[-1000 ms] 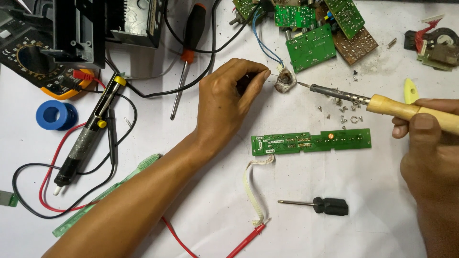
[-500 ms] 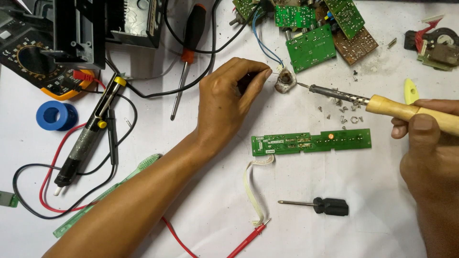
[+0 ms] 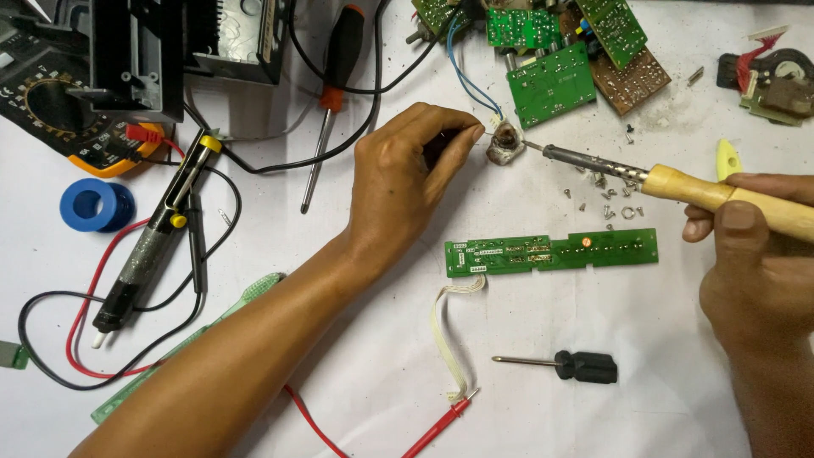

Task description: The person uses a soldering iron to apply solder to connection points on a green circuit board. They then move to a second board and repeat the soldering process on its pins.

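My right hand [image 3: 755, 263] grips the wooden handle of a soldering iron [image 3: 678, 187]; its metal tip touches a small round grey lump [image 3: 506, 142] on the white table. My left hand [image 3: 407, 178] pinches something small between thumb and fingers right beside that lump, too small to make out. A long narrow green circuit board [image 3: 551, 252] lies below the iron, with a white ribbon cable [image 3: 449, 331] trailing from its left end.
Several green and brown circuit boards [image 3: 551, 80] are piled at the top. A small black screwdriver [image 3: 577, 366], a red-handled screwdriver [image 3: 326, 102], a desoldering pump [image 3: 153, 246], a blue solder spool [image 3: 95, 205], a multimeter [image 3: 59, 110] with red and black leads, and loose screws [image 3: 606, 203] lie around.
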